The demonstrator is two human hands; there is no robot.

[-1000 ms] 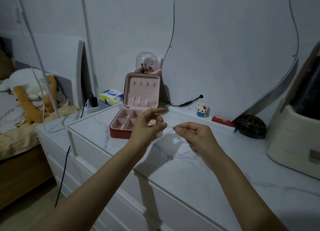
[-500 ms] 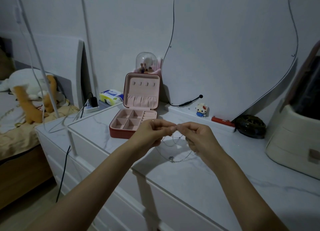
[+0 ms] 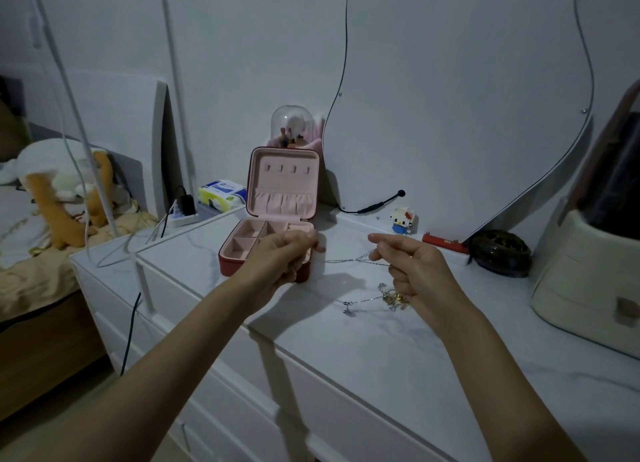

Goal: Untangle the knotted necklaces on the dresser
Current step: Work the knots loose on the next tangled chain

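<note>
The two hands are now well apart, while half a second ago their fingertips were almost touching in front of the jewelry box; the left hand is now at the front right corner of the box, and the right hand is well to the right of the box, above the white surface. Between them a thin silver chain is stretched nearly straight, so the strand is pulled out sideways from the tangle.

The grip of the left hand is closed, thumb and fingers curled together at the end of the chain; the metal itself is too fine to see inside the fingers, but the line ends there, so I judge that it pinches it. The right hand pinches the other end with thumb and forefinger, and its lower fingers are curled around more chain; from there a small bunch of necklaces, silver with some gold pieces, hangs down and rests on the surface to the right of the box, in front of it, and a small pendant lies at its left edge.

For the task this means one length is coming free; however, the bunch under the right hand looks not yet separated, so the untangling seems only partly done; a harder pull could tighten the knot.
</note>
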